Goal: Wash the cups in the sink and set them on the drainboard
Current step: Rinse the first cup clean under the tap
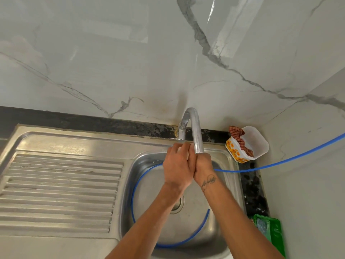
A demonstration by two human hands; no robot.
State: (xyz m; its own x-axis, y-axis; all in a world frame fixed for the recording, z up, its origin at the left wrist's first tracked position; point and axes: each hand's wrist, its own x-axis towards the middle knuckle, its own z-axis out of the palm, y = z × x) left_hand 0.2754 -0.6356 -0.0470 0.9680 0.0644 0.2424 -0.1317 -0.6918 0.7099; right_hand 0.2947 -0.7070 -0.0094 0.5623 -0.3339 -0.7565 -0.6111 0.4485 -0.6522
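Sink (220, 157), hands (187, 168) (cup (183, 149) hidden)

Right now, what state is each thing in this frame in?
Left hand: curled round a white cup, mostly hidden.
Right hand: against the cup, grip unclear.
Faucet: spout over the hands; flow not discernible.
Blue hose: coiled in the sink.
Drainboard: no cups on it.
White container: holds a checked cloth.

Two bare forearms enter from the lower edge; no sleeves, watch, bracelets or rings are visible. The left hand (177, 169) carries no markings on its visible back. The right hand (202, 168) adjoins a wrist bearing a dark line tattoo (a circular motif with a trailing script-like line; its wording is illegible).
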